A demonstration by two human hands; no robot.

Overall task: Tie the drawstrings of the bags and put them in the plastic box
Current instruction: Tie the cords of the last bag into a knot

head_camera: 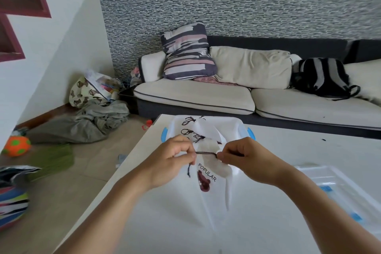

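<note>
Left hand [177, 159] and right hand [241, 156] each pinch an end of the dark drawstring [206, 153], pulled taut between them, probably cinching the knot. White bag [214, 171] hangs over mid-table [288, 144]. Plastic box [237, 125] sits just beyond at the far edge, other bags inside; approach looks unobstructed.

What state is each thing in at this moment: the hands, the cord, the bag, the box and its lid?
Left hand: pinches one end of the cord.
Right hand: pinches the other end.
Cord: pulled taut between the hands.
Bag: white, printed POPULAR, held above the table.
Box: open, already holds tied bags.
Lid: off, lying flat on the table at right.
</note>
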